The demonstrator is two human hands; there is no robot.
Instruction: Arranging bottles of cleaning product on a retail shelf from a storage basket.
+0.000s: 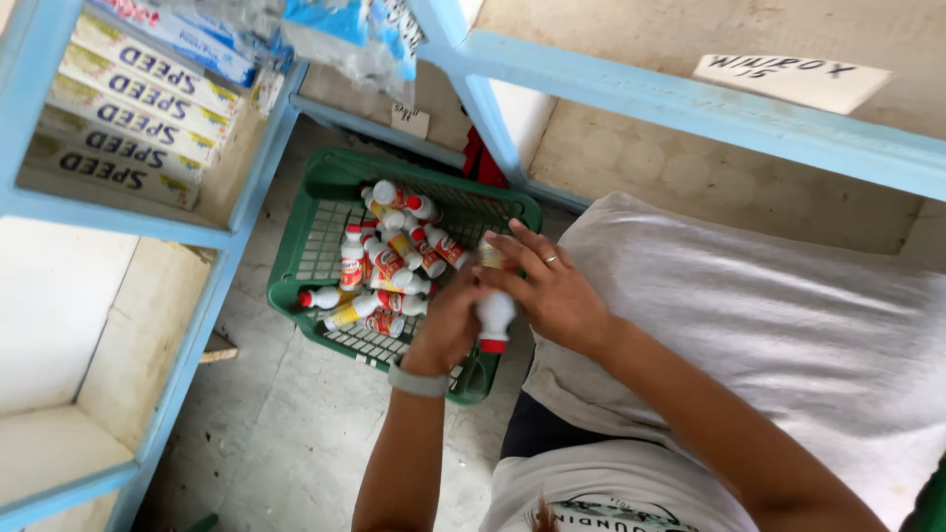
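Bottle (pixel 495 317) handling in hand, judged as picking one small white, red-capped bottle out of the stock: held upside down above the near corner of the green basket (pixel 313 212), cap pointing down. Left hand (pixel 448 325) wrapped around the bottle's side, fingers closed on it; right hand (pixel 554 291) pinching its upper end, ring on one finger. Next move likely calling for a firm hold and a turn upright. More white bottles (pixel 386 264) with red and yellow labels heaped loosely in the basket on the floor. Flat cream boxes (pixel 128 123) with blue lettering stacked on the blue shelf (pixel 212 236) at left; white handwritten paper sign (pixel 793 79) taped on the wall at upper right.
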